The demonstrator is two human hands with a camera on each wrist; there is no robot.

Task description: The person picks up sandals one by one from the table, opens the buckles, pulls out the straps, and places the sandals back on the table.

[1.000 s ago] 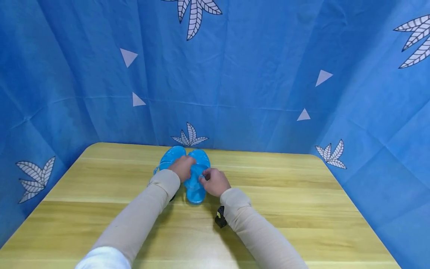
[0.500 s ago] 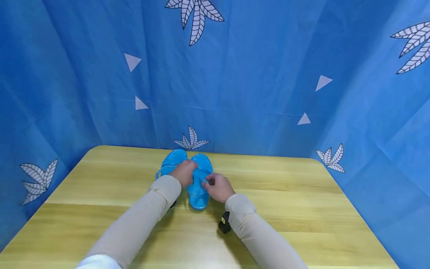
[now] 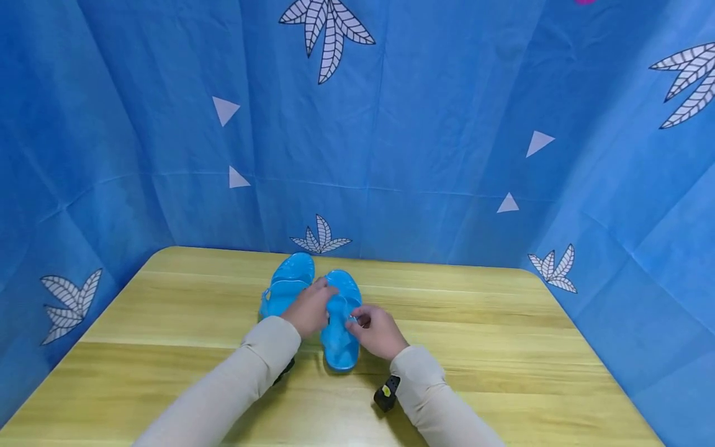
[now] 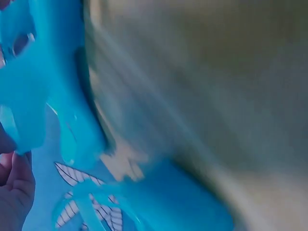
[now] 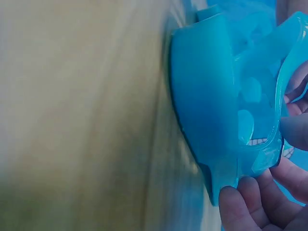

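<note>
I see the right sandal has slid back from its mate, seemingly giving working room; left hand and right hand both pinch its strap.

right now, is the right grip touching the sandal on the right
Touching: the right wrist view shows the right grip with its fingertips directly on that sandal, no gap showing.

Yellowish wood-grain table, two blue sandals on it, side by side
</note>
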